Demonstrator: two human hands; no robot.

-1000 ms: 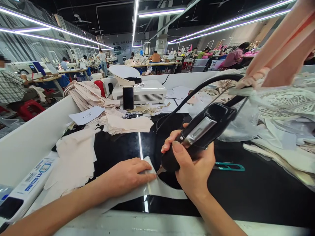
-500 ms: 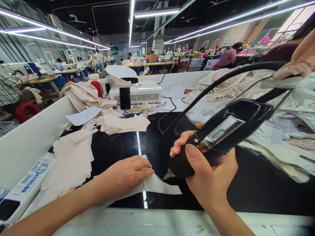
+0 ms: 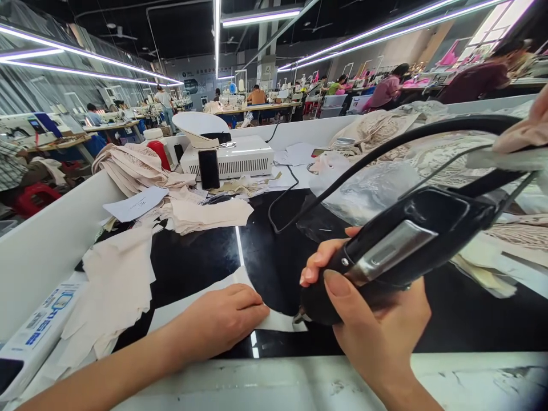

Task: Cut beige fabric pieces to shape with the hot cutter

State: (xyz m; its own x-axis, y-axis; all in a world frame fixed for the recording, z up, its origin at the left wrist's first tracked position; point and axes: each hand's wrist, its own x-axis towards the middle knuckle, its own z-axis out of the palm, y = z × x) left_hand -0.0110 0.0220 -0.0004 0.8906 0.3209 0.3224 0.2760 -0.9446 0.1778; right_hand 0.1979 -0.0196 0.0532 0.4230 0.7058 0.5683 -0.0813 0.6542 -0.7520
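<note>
My left hand [image 3: 229, 317] lies on a pale, curved fabric piece [image 3: 192, 297], its fingers flattened and close together against the black work surface [image 3: 278, 268]. My right hand [image 3: 377, 319] is wrapped around a black corded handheld tool [image 3: 394, 234] with a silver plate on its side. The tool leans up to the right. Its small metal tip [image 3: 299, 318] points down at the right end of the fabric piece; whether it touches cannot be told. My left thumb is hidden.
Fabric stacks [image 3: 115, 279] lie left, beside a long printed box [image 3: 38, 331]. Behind stand a white vented machine [image 3: 231, 160] and a phone [image 3: 209, 169]. A plastic bag [image 3: 363, 182] and lace fabric [image 3: 445, 148] lie right. A thick black cable [image 3: 385, 151] arches overhead.
My right hand has brought the tool slightly down and right, and its metal tip now shows over the fabric's right end. More of the fabric shows above my left hand.
</note>
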